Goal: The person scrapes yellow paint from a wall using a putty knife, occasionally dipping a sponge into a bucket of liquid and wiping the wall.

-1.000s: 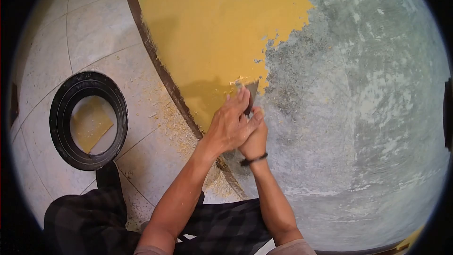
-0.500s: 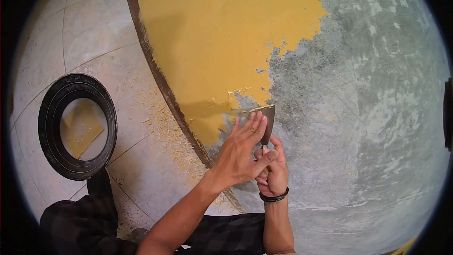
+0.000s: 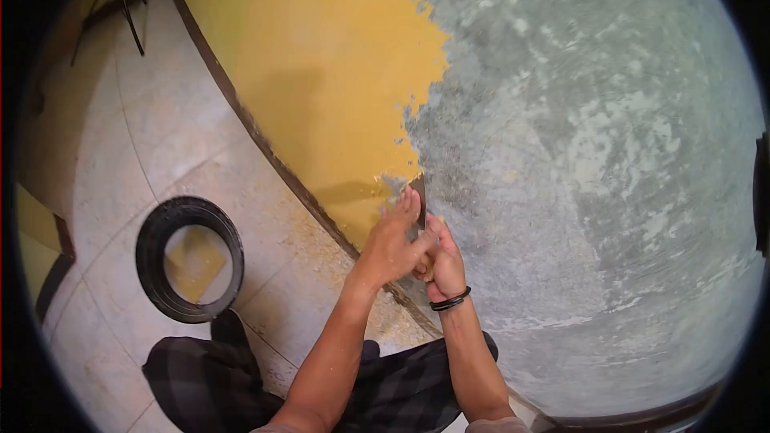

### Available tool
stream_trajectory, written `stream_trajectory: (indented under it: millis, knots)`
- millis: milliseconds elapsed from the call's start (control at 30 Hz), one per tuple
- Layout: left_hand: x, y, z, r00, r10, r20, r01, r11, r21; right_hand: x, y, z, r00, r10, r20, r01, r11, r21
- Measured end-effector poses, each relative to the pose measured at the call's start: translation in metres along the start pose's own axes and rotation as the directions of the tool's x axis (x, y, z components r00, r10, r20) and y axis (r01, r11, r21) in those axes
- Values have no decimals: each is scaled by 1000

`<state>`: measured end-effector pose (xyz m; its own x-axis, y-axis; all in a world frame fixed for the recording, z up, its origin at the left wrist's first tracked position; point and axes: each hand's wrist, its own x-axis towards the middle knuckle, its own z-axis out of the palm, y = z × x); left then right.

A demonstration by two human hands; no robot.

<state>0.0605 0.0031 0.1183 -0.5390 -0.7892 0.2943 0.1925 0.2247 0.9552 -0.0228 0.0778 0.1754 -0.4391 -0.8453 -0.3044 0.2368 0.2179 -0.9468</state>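
My right hand [image 3: 446,266], with a dark band at the wrist, is closed around the handle of a putty knife [image 3: 422,200]. The metal blade points up and meets the lower edge of the yellow paint [image 3: 345,104] on the wall. My left hand [image 3: 390,244] lies with its fingers stretched flat against the blade, and its thumb reaches over toward my right hand. Right of the blade the wall is bare grey [image 3: 513,192]. Small curled paint flakes show near the blade's tip. Most of the handle is hidden by my fingers.
A black round bucket [image 3: 150,273] stands on the tiled floor [image 3: 184,136] at left, with a yellow flat piece [image 3: 198,263] inside. Paint shavings [image 3: 313,247] lie along the brown baseboard [image 3: 265,144]. Thin black stand legs [image 3: 128,12] are at upper left. My bent legs are below.
The head view has shifted, showing more floor at left and the stand legs. Both hands remain on the putty knife at the paint edge, where the blade looks turned more edge-on.
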Motion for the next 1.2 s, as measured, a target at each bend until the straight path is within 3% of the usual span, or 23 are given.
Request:
stream_trajectory:
  millis: [100,133,167,233,267,333,367,433,567,633,833,1067,1200]
  knots:
    - [2,7,4,998,-9,61,0,990,143,4,5,-3,1000,5,-4,-4,999,45]
    - [2,17,6,999,24,-41,-16,982,190,3,6,-1,999,11,-30,-8,996,87]
    - [5,26,8,999,28,-25,-22,975,220,3,7,1,998,17,-57,-10,991,130]
    - [9,51,10,923,-375,-84,381,922,71,1,13,2,997,14,-71,-3,989,149]
    - [12,50,13,923,-377,-81,383,919,95,2,19,1,996,14,-88,-2,991,135]
    - [15,40,20,922,-281,-268,329,932,155,3,29,-3,995,-4,-98,20,987,161]
    - [15,34,25,922,-282,-266,333,928,169,4,32,-6,995,1,-95,16,984,176]
    - [13,28,34,927,-133,-351,222,948,228,3,35,-10,994,-43,-100,60,983,174]
    - [5,26,43,922,-111,-372,185,968,170,4,41,-22,991,-77,-112,91,988,127]
    - [5,17,48,919,109,-378,-19,972,234,2,38,-28,995,-83,-50,88,988,130]
    - [14,8,36,941,122,-316,-42,967,251,15,42,-17,982,-130,-134,145,983,112]
    - [14,18,27,956,21,-293,40,979,201,-3,28,-3,976,-75,-203,105,984,142]
    - [25,6,21,936,88,-341,-13,976,217,14,28,3,981,-70,-182,96,986,134]
